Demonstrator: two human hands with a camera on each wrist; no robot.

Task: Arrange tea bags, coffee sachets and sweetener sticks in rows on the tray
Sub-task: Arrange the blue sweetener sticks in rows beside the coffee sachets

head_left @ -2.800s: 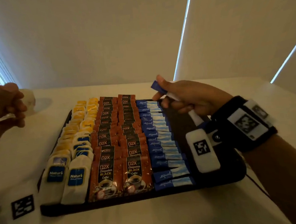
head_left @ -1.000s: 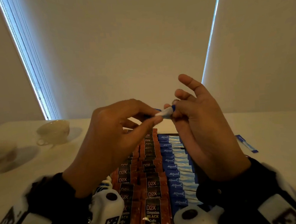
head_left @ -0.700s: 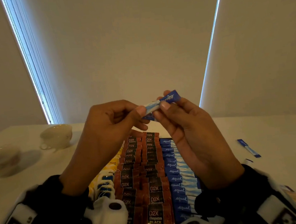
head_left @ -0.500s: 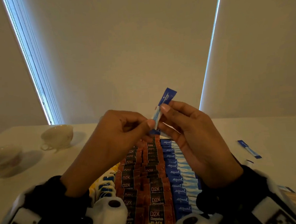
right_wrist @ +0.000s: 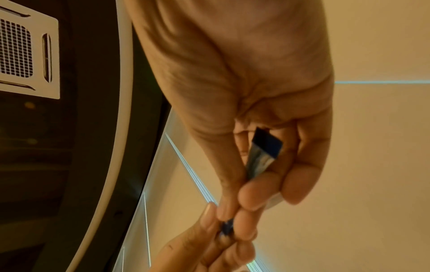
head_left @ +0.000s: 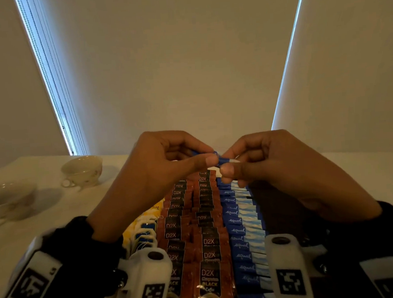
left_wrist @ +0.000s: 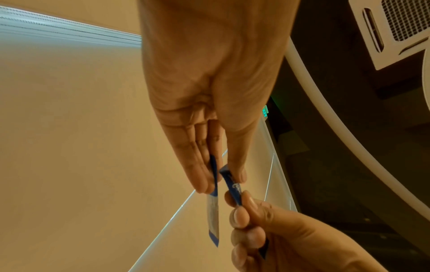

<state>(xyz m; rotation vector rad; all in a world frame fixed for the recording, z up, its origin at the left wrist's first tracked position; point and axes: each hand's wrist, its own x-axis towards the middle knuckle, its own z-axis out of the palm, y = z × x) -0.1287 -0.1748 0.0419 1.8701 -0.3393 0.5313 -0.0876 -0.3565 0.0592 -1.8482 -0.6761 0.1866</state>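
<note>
Both hands are raised over the far end of the black tray. My left hand and right hand meet fingertip to fingertip around a blue sweetener stick. The left wrist view shows two sticks. One blue-and-white stick hangs from my left fingers. My right hand pinches the other stick, which my left thumb touches. In the right wrist view a stick lies inside my right hand. On the tray lie tea bags, D2X coffee sachets and a row of sweetener sticks.
Two pale cups stand on the white table to the left of the tray. A plain wall with two bright blind slits rises behind the table. Wrist cameras with marker tags fill the bottom of the head view.
The stick that stood upright between my hands half a second ago is now lowered and level. Both hands have curled in tighter. Earlier my right hand alone held a stick over the tray.
</note>
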